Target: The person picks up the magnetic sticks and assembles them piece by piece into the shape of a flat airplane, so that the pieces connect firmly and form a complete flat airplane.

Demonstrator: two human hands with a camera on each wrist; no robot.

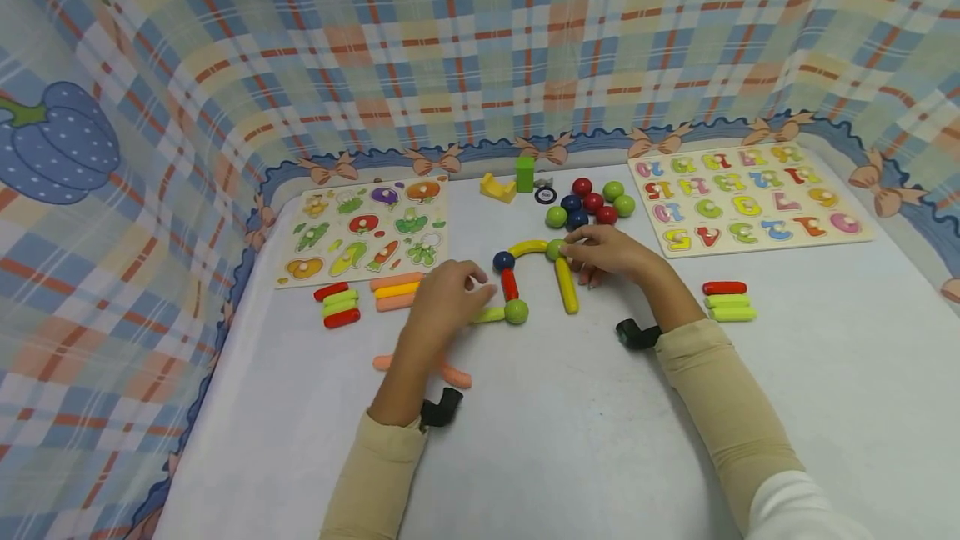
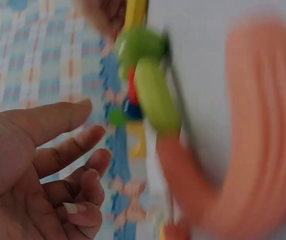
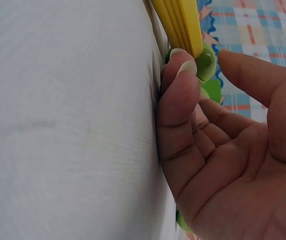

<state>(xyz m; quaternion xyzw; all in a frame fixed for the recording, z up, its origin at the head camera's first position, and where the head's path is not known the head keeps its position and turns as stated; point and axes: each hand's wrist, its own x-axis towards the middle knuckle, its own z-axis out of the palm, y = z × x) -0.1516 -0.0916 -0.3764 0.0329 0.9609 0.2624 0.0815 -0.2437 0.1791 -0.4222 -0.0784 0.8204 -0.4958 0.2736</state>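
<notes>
Over the lime stick [image 1: 490,316], my left hand [image 1: 444,297] hovers with loosely bent fingers; its wrist view shows nothing between them. My right hand [image 1: 611,253] has its thumb and fingertips at the green ball [image 1: 555,250], where a curved yellow stick [image 1: 529,247] and a straight yellow stick [image 1: 567,286] meet. The curved one leads to a dark blue ball [image 1: 504,261]. From there a red stick [image 1: 510,284] runs down to another green ball [image 1: 517,312], joined by the lime stick. My left forearm partly covers curved coral sticks [image 1: 456,375].
Loose balls [image 1: 592,203] in red, green and blue cluster behind my right hand. A vegetable puzzle board [image 1: 405,227] lies back left, a number puzzle board [image 1: 738,211] back right. Short sticks [image 1: 341,317] lie left, others [image 1: 729,302] right. Blocks [image 1: 524,175] stand at the back.
</notes>
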